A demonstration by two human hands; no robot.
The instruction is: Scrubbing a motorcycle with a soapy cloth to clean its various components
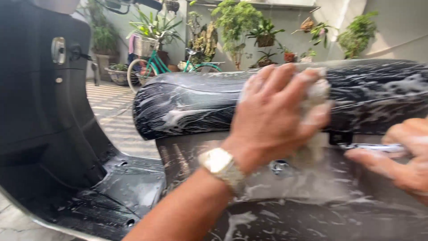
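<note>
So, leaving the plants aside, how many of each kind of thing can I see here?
Hands: 2 (left hand, right hand)
Soapy sponge: 1
Wristwatch: 1
Scooter: 1
Bicycle: 1
Total: 6

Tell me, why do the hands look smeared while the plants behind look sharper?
Head view: the left hand pressing a soapy sponge on the scooter seat is motion-blurred, as is the right hand; sunlight glares off the wet foam, while the green bicycle and potted plants stay fairly crisp.
</note>
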